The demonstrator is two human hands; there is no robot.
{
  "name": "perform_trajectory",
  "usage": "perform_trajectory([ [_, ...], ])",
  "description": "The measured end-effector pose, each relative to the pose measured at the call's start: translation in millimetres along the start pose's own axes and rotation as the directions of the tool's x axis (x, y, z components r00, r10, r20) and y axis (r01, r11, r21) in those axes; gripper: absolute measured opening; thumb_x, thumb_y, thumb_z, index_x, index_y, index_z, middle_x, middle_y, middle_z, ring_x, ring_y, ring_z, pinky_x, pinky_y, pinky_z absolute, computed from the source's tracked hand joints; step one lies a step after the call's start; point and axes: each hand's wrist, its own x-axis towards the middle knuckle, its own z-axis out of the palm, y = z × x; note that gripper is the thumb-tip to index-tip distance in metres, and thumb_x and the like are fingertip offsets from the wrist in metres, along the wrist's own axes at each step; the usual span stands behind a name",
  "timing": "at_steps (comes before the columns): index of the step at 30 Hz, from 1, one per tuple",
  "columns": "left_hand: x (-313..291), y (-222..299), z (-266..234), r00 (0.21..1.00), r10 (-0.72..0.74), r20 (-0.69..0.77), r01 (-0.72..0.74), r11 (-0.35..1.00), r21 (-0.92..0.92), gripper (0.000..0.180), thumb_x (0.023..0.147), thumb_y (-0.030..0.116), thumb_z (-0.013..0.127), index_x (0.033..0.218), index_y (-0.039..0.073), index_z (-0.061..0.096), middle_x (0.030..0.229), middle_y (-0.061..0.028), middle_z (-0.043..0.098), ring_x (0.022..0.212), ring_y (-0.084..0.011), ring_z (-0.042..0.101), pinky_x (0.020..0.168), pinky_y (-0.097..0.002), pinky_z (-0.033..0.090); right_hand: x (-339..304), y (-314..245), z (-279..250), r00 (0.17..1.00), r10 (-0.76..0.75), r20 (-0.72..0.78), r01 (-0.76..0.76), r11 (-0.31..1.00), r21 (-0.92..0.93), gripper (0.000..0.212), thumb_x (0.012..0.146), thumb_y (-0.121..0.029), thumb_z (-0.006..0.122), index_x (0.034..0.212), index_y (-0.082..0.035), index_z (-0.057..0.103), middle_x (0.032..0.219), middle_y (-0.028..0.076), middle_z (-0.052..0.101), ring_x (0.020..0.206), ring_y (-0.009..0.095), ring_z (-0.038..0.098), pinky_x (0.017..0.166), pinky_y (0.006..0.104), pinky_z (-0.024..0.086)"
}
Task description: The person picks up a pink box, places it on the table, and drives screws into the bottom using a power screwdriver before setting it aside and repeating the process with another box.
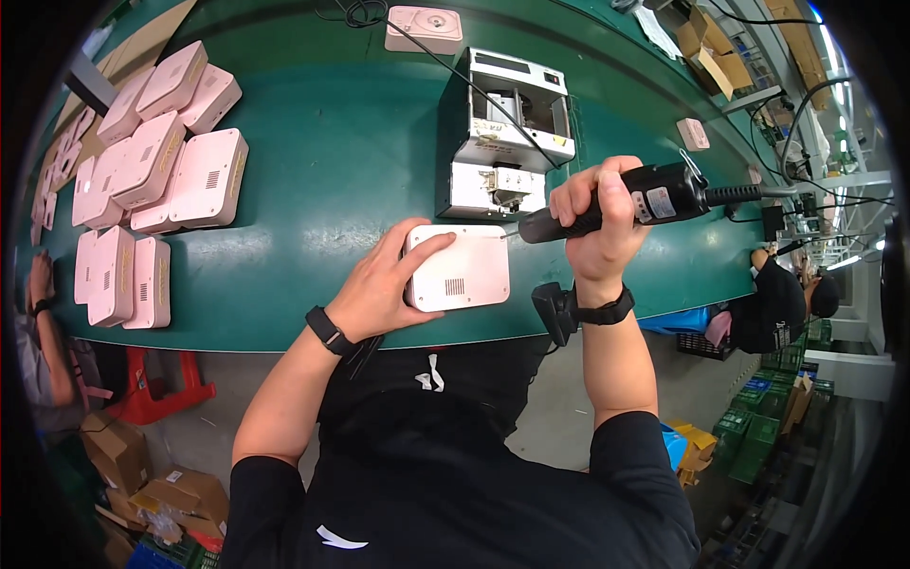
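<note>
A pale pink plastic casing [479,270] with a slotted vent and holes near its corners rests on the green table before me. My left hand [387,280] grips its left side, thumb at the near edge and fingers over the top. Wrapped round a black electric screwdriver [654,197] is my right hand [604,213]. The tool lies nearly sideways, its thin bit pointing left at the casing's far right corner; whether the bit sits in the hole I cannot tell. Just beyond stands a white and black screw feeder [512,114].
Several pink casings [152,156] are stacked at the left of the green table [322,123]. Another pink unit [424,28] lies at the far edge, a small pink piece [693,135] at the right. A black cable [474,85] crosses the feeder. Other people are at both sides.
</note>
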Motion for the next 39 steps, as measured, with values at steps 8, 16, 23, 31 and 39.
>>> perform_trajectory([
  [8, 0, 1, 6, 1.0, -0.003, -0.024, 0.003, 1.0, -0.001, 0.08, 0.058, 0.022, 0.089, 0.131, 0.024, 0.057, 0.137, -0.0148, 0.043, 0.117, -0.0374, 0.055, 0.096, -0.0449, 0.051, -3, 5, -2, 0.997, -0.041, 0.061, 0.043, 0.999, -0.031, 0.012, 0.092, -0.015, 0.052, 0.089, -0.006, 0.046, 0.061, 0.007, 0.047, 0.049, 0.016, 0.044, 0.051, 0.0343, 0.043],
  [16, 9, 8, 11, 0.999, -0.001, -0.035, 0.003, 0.999, 0.045, 0.076, 0.06, 0.025, 0.088, 0.129, 0.025, 0.059, 0.135, -0.0143, 0.044, 0.116, -0.0363, 0.056, 0.094, -0.0447, 0.052, 20, -30, 12, 0.994, -0.079, 0.069, 0.077, 0.997, 0.027, 0.012, 0.092, -0.014, 0.055, 0.093, -0.004, 0.048, 0.062, 0.008, 0.049, 0.05, 0.017, 0.047, 0.051, 0.0356, 0.044],
  [23, 17, 10, 17, 0.999, -0.001, -0.041, 0.002, 0.999, 0.038, 0.074, 0.06, 0.026, 0.088, 0.129, 0.026, 0.059, 0.132, -0.0129, 0.046, 0.115, -0.0353, 0.056, 0.092, -0.0446, 0.052, 33, -21, 23, 0.995, -0.081, 0.062, 0.083, 0.996, -0.034, 0.015, 0.093, -0.017, 0.055, 0.092, -0.004, 0.048, 0.062, 0.008, 0.049, 0.05, 0.017, 0.047, 0.052, 0.0352, 0.044],
  [31, 18, 9, 18, 0.999, 0.004, -0.054, -0.001, 0.999, 0.047, 0.073, 0.061, 0.027, 0.087, 0.128, 0.025, 0.059, 0.131, -0.012, 0.046, 0.115, -0.0345, 0.057, 0.092, -0.044, 0.053, 19, -18, 25, 0.993, -0.015, 0.118, 0.019, 0.999, -0.027, 0.018, 0.093, -0.02, 0.055, 0.09, -0.004, 0.047, 0.062, 0.007, 0.048, 0.05, 0.017, 0.047, 0.051, 0.0343, 0.044],
  [39, 19, 6, 20, 0.998, -0.001, -0.068, 0.004, 0.999, 0.045, 0.073, 0.061, 0.027, 0.087, 0.128, 0.025, 0.059, 0.13, -0.0121, 0.047, 0.116, -0.0335, 0.056, 0.092, -0.0437, 0.053, 22, 2, 21, 0.997, 0.006, 0.074, -0.006, 1.0, 0.0, 0.019, 0.092, -0.022, 0.055, 0.089, -0.005, 0.047, 0.061, 0.007, 0.047, 0.05, 0.017, 0.047, 0.051, 0.0337, 0.043],
])
